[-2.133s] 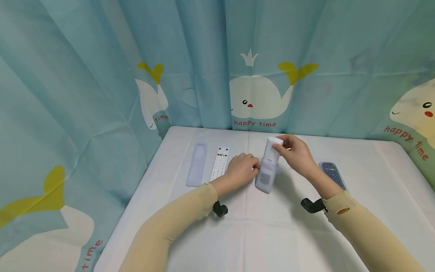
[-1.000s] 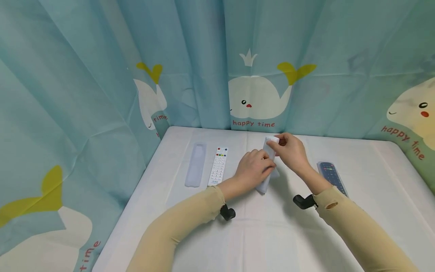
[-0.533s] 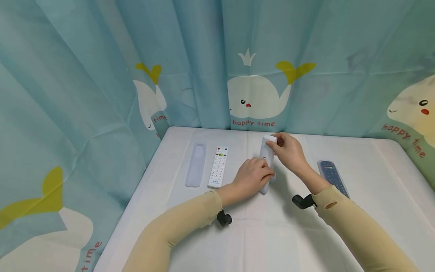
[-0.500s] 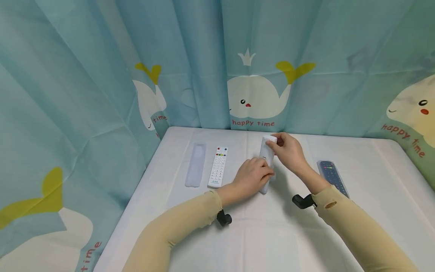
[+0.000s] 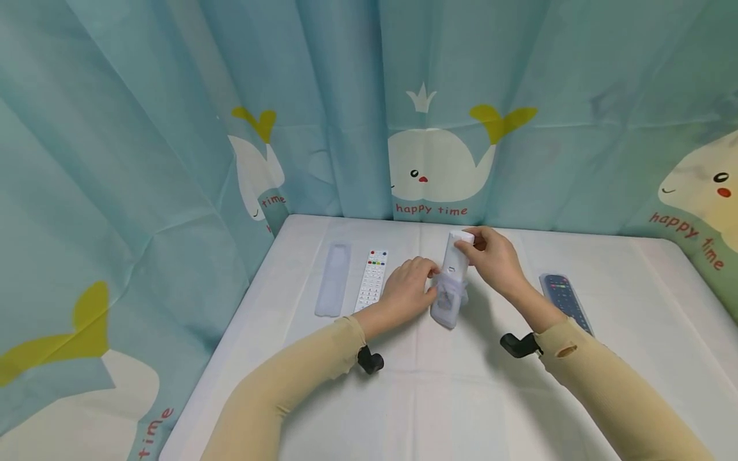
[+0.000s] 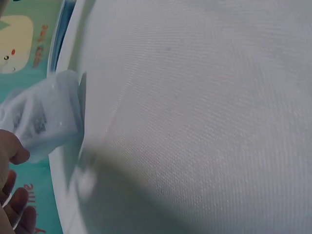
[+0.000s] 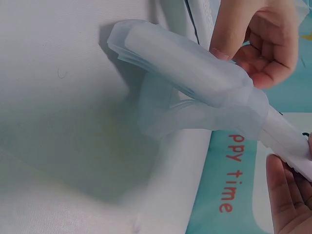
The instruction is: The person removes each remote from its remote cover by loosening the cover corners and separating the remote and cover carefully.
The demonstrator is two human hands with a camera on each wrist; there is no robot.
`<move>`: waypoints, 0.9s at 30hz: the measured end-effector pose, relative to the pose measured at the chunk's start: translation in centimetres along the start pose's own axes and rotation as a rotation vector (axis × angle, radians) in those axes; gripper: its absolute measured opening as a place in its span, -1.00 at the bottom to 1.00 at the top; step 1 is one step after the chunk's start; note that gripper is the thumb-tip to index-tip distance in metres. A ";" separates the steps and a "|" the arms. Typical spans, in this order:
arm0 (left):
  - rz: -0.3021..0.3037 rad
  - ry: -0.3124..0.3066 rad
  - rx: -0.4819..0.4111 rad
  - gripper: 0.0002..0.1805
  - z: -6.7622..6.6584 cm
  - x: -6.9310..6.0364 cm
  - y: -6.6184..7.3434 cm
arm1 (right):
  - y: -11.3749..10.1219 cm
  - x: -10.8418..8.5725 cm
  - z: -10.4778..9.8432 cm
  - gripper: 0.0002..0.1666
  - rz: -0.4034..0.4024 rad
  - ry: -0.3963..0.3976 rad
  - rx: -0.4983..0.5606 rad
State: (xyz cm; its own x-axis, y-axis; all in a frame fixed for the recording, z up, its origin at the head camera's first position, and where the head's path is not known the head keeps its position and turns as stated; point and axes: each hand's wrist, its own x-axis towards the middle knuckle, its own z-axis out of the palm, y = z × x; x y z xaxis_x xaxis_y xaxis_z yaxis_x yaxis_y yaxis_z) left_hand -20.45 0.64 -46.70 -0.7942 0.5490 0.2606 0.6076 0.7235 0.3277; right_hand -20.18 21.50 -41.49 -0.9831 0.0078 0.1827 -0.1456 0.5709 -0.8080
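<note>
A white remote control [image 5: 459,256], its back facing the head view, stands tilted near the middle of the table. A translucent soft sleeve [image 5: 447,302] covers its lower part and is bunched into folds partway up. My right hand [image 5: 494,256] holds the bare upper end between thumb and fingers. At the left side of the sleeve, my left hand [image 5: 407,287] has its fingers bent, with thumb and fingertips at the bunched edge. In the right wrist view a loose loop of the sleeve [image 7: 161,114] hangs away from the remote. Whether the left fingers pinch the sleeve is unclear.
Left of the hands lie a white remote with colored buttons [image 5: 371,278] and a flat translucent sleeve [image 5: 333,280]. A dark remote [image 5: 565,301] lies to the right, beyond the right forearm. A blue curtain [image 5: 346,160] hangs behind the white table [image 5: 450,397].
My left hand reached across the covered remote, then drew back left, exposing the sleeve, now bunched in folds. My right hand keeps its grip on the remote's top and has shifted slightly.
</note>
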 end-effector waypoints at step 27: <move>0.024 -0.126 0.178 -0.96 -0.3 -0.7 0.2 | -0.2 -0.1 0.4 -0.44 -0.021 0.034 0.009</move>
State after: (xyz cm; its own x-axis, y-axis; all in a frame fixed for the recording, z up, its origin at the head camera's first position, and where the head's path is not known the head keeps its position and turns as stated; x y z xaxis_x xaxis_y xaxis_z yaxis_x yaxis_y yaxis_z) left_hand -19.78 0.25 -46.51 -0.7809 0.6070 0.1472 0.6243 0.7658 0.1543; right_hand -20.10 21.04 -41.59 -0.9755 0.0242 0.2185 -0.1672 0.5638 -0.8088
